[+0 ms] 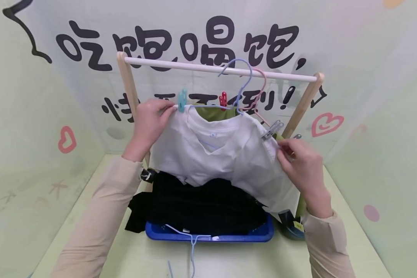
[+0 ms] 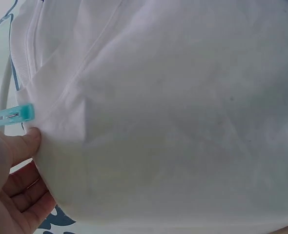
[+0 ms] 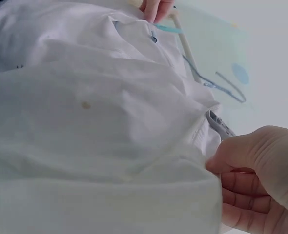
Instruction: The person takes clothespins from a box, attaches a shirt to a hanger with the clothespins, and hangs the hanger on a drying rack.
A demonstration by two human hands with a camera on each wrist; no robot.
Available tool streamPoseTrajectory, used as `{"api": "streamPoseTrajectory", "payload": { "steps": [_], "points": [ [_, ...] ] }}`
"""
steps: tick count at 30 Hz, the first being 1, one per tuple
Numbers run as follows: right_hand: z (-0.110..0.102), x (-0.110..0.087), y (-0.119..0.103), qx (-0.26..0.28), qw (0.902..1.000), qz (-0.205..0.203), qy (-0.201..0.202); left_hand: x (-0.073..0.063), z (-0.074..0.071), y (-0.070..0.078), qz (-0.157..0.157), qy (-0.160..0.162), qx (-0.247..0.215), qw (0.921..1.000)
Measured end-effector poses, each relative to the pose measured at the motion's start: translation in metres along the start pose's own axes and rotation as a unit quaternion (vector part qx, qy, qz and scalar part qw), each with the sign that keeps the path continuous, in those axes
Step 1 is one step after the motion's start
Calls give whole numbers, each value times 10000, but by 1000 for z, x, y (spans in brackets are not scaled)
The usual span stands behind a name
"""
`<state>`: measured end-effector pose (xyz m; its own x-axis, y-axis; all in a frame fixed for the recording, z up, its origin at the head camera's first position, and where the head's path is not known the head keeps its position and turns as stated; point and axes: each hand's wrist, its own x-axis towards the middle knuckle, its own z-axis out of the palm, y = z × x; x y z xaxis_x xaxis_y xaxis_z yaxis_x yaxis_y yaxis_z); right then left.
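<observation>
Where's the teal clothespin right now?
Head view, left of centre: the teal clothespin is clipped on the left-hand shoulder of the white shirt, directly beside the left grip.

The right hand [image 3: 273, 168] pinches a white garment [image 3: 95, 136] beside a gray clip [image 3: 221, 125]; farther off, the left hand [image 3: 156, 9] is by a teal clip [image 3: 169, 29].

Matt cloth shirt [image 1: 208, 164], glossy plastic clothespin [image 1: 182, 101], smooth wooden post [image 1: 304, 104]

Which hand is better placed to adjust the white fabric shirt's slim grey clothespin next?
Probably the right hand: it pinches the white shirt beside the slim grey clothespin, while the left hand is across by the turquoise plastic clothespin.
</observation>
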<state>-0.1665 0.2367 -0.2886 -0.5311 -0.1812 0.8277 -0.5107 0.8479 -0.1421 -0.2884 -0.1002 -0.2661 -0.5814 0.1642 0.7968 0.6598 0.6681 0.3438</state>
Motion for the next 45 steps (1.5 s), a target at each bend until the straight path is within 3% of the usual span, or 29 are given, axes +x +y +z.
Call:
{"api": "streamPoseTrajectory", "payload": {
  "steps": [7, 11, 27, 33, 45],
  "points": [
    [2, 14, 1, -28, 9997, 226, 29, 17, 6, 0, -797, -213, 66, 9966],
    [6, 21, -1, -28, 9998, 206, 13, 20, 8, -5, -1042, -173, -45, 9944],
    [10, 31, 0, 29, 9992, 232, -327, 20, 10, -12, -1197, -219, -21, 9926],
    [16, 28, 4, 35, 9996, 23, -269, 14, 13, -17, -1221, -265, -91, 9921],
    [24, 13, 9, -131, 9987, 36, -499, 2, 21, -27, -1352, -825, -202, 9872]
  ]
}}
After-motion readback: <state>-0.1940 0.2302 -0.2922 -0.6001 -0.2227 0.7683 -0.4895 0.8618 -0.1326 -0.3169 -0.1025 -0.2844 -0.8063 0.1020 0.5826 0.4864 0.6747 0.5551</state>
